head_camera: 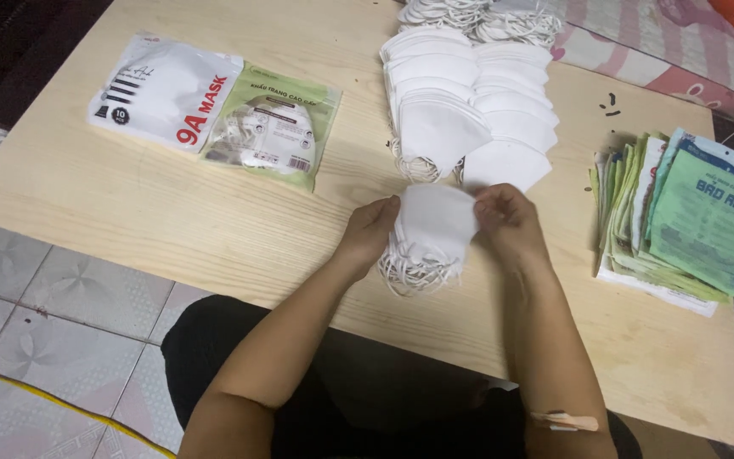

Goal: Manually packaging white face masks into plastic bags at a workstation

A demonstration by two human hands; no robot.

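Note:
A small stack of folded white face masks (pixel 431 223) is held just above the wooden table (pixel 155 212), its ear loops dangling below. My left hand (pixel 369 235) grips the stack's left edge. On the right edge, my right hand (pixel 507 223) pinches the top mask with its fingertips. Just beyond my hands lie two long overlapping rows of white masks (pixel 469 110).
Two filled mask packets, one white (pixel 163 89) and one green (pixel 269 136), lie at the table's far left. A pile of flat green and blue empty pouches (pixel 681 217) sits at the right edge. More masks with loops (pixel 477 17) lie at the far edge. Tiled floor is at left.

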